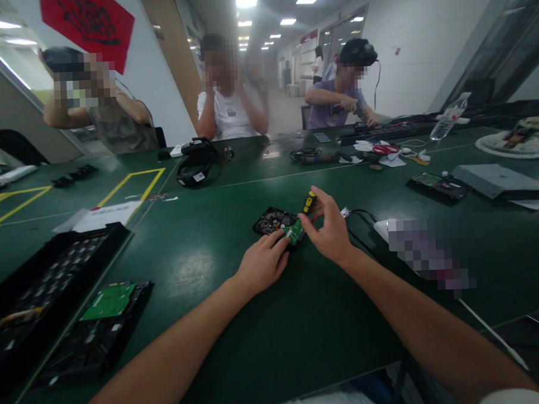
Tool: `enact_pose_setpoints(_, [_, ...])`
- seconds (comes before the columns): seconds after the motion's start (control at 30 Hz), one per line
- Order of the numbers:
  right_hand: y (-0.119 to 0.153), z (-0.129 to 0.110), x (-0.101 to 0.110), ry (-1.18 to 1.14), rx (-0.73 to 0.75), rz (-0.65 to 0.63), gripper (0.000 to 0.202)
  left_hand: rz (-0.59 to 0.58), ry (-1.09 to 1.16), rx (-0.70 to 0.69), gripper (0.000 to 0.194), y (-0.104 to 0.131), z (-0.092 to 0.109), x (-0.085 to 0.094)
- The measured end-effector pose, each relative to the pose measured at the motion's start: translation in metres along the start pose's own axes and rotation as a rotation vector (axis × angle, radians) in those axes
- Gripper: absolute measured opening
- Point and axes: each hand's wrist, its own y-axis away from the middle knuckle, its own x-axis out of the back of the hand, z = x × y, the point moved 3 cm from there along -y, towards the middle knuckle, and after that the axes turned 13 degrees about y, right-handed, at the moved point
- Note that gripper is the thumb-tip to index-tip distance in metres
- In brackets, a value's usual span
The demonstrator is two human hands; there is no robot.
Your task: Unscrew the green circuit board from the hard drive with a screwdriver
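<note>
A black hard drive lies on the green table in front of me, with a green circuit board at its right end. My left hand rests at the near side of the drive, its fingertips on the drive and the board's edge. Between the fingers of my right hand is a screwdriver with a yellow and black handle. It stands tilted over the board's right part. Its tip is too small to make out, partly hidden by my fingers.
At the left lie a long black tray and another drive with a green board. A power strip with cables is near my right forearm. A drive and a grey box sit farther right. Several people sit across the table.
</note>
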Motion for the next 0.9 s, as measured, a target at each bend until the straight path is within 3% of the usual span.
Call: enact_pose_setpoints(0.9, [0.0005, -0.0001, 0.0001, -0.030, -0.003, -0.004, 0.066, 0.022, 0.027, -0.032, 0.037, -0.0005, 0.0023, -0.0003])
